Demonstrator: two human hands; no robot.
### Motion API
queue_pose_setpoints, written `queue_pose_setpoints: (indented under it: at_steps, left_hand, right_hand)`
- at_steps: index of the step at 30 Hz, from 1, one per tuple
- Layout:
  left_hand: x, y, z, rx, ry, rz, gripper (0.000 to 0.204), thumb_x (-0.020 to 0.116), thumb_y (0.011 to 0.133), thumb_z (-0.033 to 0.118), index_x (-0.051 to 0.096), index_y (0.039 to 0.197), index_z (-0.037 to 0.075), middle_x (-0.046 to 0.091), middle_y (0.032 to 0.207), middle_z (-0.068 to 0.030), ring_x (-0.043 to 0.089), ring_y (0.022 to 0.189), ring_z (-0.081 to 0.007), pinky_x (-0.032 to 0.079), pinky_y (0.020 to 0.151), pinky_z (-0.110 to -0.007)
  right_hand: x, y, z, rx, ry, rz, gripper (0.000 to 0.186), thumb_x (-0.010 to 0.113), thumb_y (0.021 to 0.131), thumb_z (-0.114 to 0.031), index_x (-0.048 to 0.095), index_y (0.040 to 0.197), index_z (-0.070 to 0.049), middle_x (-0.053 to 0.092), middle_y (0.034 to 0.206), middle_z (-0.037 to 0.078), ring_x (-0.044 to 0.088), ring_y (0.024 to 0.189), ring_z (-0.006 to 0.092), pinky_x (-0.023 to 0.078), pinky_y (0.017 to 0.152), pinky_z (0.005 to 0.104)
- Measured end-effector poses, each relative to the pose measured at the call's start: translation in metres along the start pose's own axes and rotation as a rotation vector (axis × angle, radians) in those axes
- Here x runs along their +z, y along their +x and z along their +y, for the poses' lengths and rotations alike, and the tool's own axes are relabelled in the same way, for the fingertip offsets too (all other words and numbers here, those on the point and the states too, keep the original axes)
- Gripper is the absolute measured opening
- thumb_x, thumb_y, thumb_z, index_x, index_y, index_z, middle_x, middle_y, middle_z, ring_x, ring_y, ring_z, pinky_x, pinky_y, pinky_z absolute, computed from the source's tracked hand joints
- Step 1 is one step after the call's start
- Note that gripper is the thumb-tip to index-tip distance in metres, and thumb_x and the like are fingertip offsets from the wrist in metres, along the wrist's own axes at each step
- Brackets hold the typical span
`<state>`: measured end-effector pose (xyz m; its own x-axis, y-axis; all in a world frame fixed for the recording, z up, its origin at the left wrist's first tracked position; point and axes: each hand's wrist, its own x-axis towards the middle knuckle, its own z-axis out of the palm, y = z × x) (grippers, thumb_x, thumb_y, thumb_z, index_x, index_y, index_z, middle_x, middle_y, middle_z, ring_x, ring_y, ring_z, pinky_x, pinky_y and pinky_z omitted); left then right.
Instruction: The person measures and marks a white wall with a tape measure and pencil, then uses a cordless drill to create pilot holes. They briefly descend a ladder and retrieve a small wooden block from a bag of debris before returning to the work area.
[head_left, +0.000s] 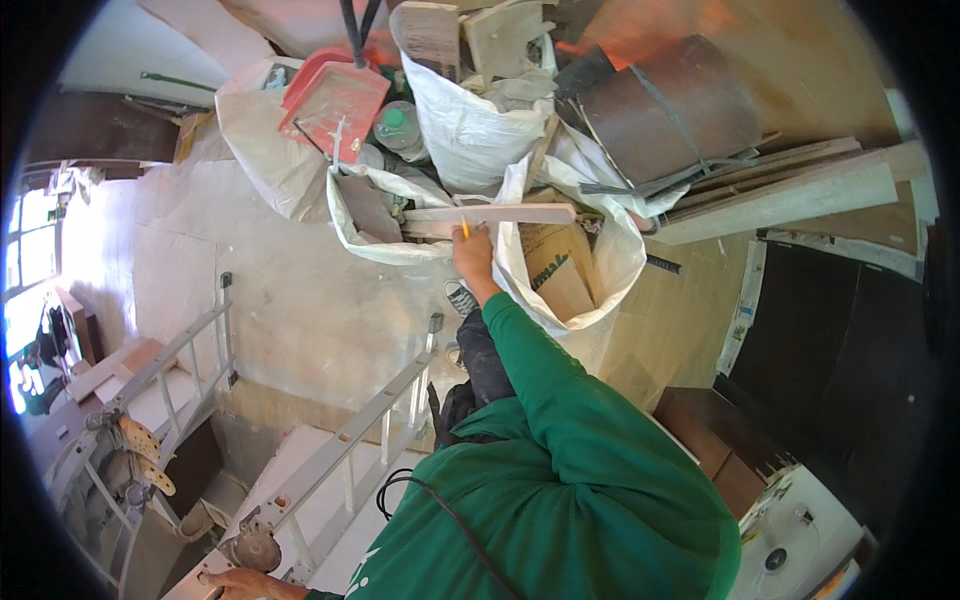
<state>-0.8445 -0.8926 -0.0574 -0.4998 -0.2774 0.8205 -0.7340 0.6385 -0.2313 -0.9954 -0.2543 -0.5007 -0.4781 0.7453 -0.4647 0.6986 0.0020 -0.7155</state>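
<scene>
My right hand (pixel 472 252) reaches forward in a green sleeve, closed on a long pale wooden strip (pixel 520 213). A yellow pencil-like stick (pixel 465 228) pokes up from the same fingers. The strip lies level across the mouths of two white sacks. In the left sack (pixel 398 252) are board offcuts; in the right sack (pixel 632 262) are a cardboard piece (pixel 556 250) and a small board. At the lower edge, my left hand (pixel 245 582) is curled beside the rail of a metal folding ladder (pixel 345 440). The frame edge cuts it off, and what it grips is unclear.
Beyond stand a fuller white sack (pixel 470 135), a red dustpan (pixel 345 100) and a plastic bottle (pixel 398 128). Long planks (pixel 790 200) and a strapped brown roll of sheet (pixel 670 110) lie at the right. The ladder spreads along my left; dark panels (pixel 830 320) lie right.
</scene>
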Motion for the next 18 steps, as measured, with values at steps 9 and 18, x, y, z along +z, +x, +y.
queue_pose_setpoints:
  at_steps: [9, 18]
  left_hand:
    - [0.013, -0.001, -0.009, 0.227, -0.022, 0.128, 0.045, 0.048, 0.116, 0.010, 0.051, 0.146, -0.024, 0.047, 0.146, -0.0545, 0.054, 0.130, -0.0696, 0.047, 0.112, -0.073]
    - [0.044, 0.003, -0.031, 0.169, -0.141, 0.138, 0.057, 0.057, 0.116, 0.019, 0.038, 0.161, -0.010, 0.037, 0.148, -0.0603, 0.046, 0.129, -0.0787, 0.044, 0.101, -0.085]
  right_hand:
    - [-0.011, -0.001, -0.018, -0.182, -0.089, -0.156, 0.071, 0.066, 0.105, -0.027, 0.039, 0.151, 0.020, 0.067, 0.126, 0.042, 0.066, 0.122, 0.0548, 0.054, 0.105, 0.0552]
    - [-0.077, 0.019, -0.046, 0.278, 0.582, -0.665, 0.039, 0.070, 0.103, -0.024, 0.066, 0.134, 0.000, 0.078, 0.116, 0.016, 0.061, 0.069, 0.0187, 0.047, 0.058, 0.0363]
